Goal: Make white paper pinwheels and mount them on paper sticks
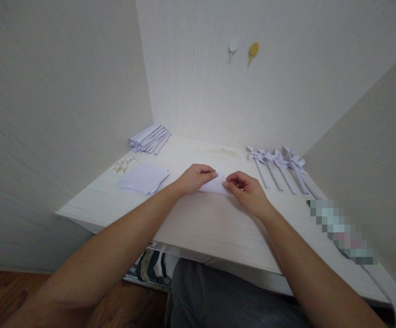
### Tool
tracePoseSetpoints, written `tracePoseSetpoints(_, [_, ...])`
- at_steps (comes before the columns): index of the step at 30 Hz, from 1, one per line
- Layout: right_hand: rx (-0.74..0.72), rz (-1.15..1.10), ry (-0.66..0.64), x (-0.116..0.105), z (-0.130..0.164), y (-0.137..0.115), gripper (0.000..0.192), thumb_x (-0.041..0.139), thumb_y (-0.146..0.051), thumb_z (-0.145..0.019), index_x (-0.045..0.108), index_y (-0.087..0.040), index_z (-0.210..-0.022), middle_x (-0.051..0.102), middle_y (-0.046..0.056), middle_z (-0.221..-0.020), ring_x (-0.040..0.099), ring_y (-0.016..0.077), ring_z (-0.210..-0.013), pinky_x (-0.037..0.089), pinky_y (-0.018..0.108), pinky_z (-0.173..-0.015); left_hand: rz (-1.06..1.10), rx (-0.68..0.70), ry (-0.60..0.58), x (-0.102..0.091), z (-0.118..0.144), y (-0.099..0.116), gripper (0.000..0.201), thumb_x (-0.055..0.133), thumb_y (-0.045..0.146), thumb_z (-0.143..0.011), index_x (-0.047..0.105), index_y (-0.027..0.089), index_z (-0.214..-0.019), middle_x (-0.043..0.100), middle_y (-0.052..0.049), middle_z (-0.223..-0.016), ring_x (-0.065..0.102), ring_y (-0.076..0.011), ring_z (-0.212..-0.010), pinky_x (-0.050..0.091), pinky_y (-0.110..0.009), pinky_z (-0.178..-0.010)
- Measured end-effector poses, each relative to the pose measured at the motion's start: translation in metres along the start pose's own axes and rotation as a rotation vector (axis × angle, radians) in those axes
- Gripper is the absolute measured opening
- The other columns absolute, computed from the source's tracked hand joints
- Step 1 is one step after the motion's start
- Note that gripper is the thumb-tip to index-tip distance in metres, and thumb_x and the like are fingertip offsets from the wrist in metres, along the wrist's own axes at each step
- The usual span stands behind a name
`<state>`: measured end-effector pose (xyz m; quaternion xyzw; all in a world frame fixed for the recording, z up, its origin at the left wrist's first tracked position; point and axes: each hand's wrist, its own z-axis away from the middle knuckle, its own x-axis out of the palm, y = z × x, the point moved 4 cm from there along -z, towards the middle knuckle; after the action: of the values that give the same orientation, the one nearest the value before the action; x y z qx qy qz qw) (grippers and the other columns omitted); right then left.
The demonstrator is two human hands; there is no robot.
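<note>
Pressing one paper sheet flat, two hands, five pinwheels nearby

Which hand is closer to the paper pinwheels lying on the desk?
The right hand. It rests on the small white paper just left of the pinwheels. The left hand holds that paper's other edge, farther from them.
</note>
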<state>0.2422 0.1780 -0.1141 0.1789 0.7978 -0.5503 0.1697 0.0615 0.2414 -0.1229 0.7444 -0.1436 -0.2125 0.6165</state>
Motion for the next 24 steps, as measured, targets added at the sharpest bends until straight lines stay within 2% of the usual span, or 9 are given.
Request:
tracePoseSetpoints(7, [0.012,0.028,-0.026,0.0012,-0.0001,0.0013,0.020,0.071,-0.041,-0.083,0.068,-0.021,-0.082,0.068,0.002,-0.076,0.056,0.0163,-0.066,0.042,0.031,-0.061,-0.006,-0.029,-0.083,0.0050,0.0033,0.0030,0.029,0.067,0.043,-0.074,0.065,0.017,-0.063,0.046,0.004,-0.057,0.038,-0.0120,-0.056,0.030,-0.028,-0.056])
tracePoseSetpoints(17, [0.019,0.030,-0.052,0.0025,0.0013,0.0030,0.020,0.070,-0.041,-0.085,0.067,-0.021,-0.083,0.067,0.001,-0.075,0.056,0.0160,-0.066,0.042,0.029,-0.059,-0.061,-0.021,-0.145,0.0070,0.0026,0.0017,0.028,0.060,0.041,-0.076,0.056,0.019,-0.060,0.044,0.002,-0.060,0.038,-0.0137,-0.060,0.028,-0.029,-0.055])
tracePoseSetpoints(24, [0.003,0.045,-0.078,0.0029,0.0023,0.0002,0.018,0.069,-0.038,-0.088,0.066,-0.021,-0.084,0.066,0.001,-0.075,0.055,0.0158,-0.066,0.041,0.029,-0.060,-0.108,0.006,-0.142,0.0075,0.0062,0.0066,0.031,0.057,0.043,-0.079,0.053,0.020,-0.059,0.041,0.003,-0.061,0.036,-0.0135,-0.060,0.027,-0.029,-0.055])
